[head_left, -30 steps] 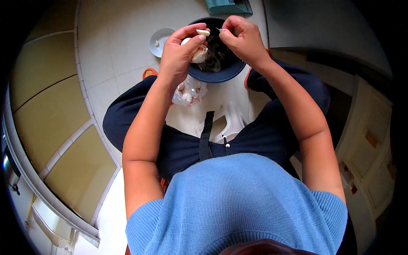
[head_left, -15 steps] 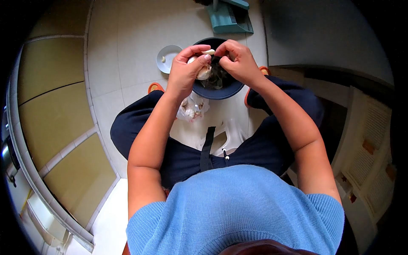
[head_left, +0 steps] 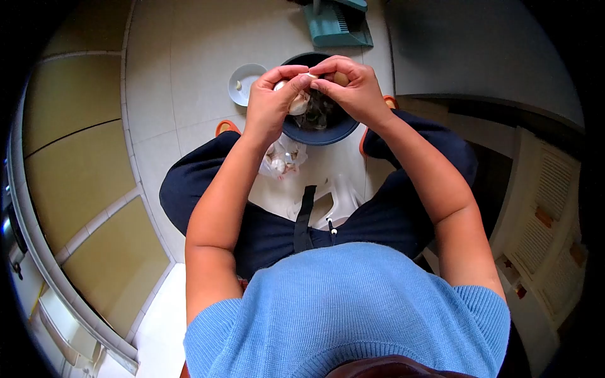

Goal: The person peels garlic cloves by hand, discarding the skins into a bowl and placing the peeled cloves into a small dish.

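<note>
My left hand [head_left: 270, 104] is closed around a garlic bulb [head_left: 299, 104] and also pinches a pale garlic clove [head_left: 310, 76] at its fingertips. The fingertips of my right hand [head_left: 351, 88] meet the same clove from the other side, so both hands hold it. Below them is a dark round bin [head_left: 322, 136] with dark scraps and peel inside. To the left a white plate [head_left: 237, 96] carries one small clove [head_left: 238, 85]. A clear plastic bag [head_left: 278, 165] with garlic in it lies on the floor below my left wrist.
A teal dustpan [head_left: 334, 31] with a brush lies beyond the bin. Part of a white plastic stool [head_left: 343, 200] shows between my legs. Orange footwear [head_left: 227, 127] is on both feet. Yellowish panels [head_left: 79, 157] line the left side, and a grey surface [head_left: 466, 57] is at the right.
My right hand has come in from the right, from over the bin, to the clove at my left fingertips. The whole view has also shifted a little.
</note>
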The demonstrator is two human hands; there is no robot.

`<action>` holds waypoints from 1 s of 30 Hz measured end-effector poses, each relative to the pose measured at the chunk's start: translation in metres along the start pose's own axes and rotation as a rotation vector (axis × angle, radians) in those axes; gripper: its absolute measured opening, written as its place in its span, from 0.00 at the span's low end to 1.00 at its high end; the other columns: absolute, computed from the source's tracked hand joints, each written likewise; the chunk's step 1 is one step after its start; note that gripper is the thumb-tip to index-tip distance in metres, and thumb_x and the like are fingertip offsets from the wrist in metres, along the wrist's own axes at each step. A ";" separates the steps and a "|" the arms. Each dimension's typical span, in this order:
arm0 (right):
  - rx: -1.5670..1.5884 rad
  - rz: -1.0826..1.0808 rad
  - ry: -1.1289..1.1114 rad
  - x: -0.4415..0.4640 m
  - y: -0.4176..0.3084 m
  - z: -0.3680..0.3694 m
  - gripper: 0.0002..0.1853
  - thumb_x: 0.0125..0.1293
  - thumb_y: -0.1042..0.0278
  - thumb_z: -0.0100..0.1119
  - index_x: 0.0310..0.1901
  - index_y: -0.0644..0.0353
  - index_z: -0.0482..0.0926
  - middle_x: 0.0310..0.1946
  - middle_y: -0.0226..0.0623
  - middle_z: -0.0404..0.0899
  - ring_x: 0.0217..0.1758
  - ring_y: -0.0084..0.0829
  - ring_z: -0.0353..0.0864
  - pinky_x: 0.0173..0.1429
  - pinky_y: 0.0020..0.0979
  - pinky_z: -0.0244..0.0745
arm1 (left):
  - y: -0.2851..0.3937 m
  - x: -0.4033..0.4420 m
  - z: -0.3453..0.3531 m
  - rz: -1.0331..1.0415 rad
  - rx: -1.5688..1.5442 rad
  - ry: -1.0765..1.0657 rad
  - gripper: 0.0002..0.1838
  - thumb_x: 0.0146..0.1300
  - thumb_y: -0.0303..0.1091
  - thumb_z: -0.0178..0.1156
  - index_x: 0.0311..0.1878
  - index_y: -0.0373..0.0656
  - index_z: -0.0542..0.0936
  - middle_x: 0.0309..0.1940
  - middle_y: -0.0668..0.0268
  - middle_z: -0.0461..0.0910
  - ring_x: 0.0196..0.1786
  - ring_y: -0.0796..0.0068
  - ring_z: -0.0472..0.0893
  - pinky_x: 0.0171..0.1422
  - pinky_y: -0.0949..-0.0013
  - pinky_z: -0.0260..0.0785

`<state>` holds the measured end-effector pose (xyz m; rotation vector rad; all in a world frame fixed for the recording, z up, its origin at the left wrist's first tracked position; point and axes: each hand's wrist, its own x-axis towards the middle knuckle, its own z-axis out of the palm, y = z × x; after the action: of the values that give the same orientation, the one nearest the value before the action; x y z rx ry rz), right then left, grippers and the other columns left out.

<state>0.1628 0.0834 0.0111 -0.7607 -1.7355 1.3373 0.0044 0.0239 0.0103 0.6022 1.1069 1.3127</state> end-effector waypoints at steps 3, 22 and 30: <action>0.089 0.091 -0.040 0.000 0.000 0.000 0.08 0.62 0.73 0.59 0.42 0.64 0.80 0.28 0.27 0.78 0.31 0.15 0.73 0.37 0.16 0.69 | -0.001 0.000 -0.004 -0.027 -0.035 0.015 0.12 0.59 0.29 0.63 0.45 0.36 0.79 0.36 0.65 0.81 0.36 0.81 0.78 0.43 0.79 0.71; 0.350 0.388 -0.124 -0.004 0.002 -0.002 0.09 0.59 0.71 0.61 0.40 0.63 0.82 0.26 0.26 0.78 0.28 0.14 0.74 0.31 0.15 0.69 | 0.006 -0.004 0.001 0.003 0.206 0.030 0.12 0.56 0.28 0.66 0.42 0.36 0.79 0.35 0.66 0.80 0.36 0.81 0.78 0.42 0.79 0.70; 0.339 0.385 -0.083 -0.008 0.009 0.004 0.10 0.60 0.70 0.61 0.41 0.65 0.81 0.27 0.27 0.79 0.27 0.13 0.74 0.29 0.14 0.69 | 0.003 -0.007 0.001 0.012 0.161 0.020 0.13 0.58 0.29 0.63 0.45 0.33 0.79 0.34 0.65 0.81 0.36 0.82 0.78 0.42 0.80 0.71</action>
<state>0.1630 0.0772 -0.0003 -0.8787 -1.4104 1.8890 0.0046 0.0186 0.0155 0.7170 1.2351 1.2497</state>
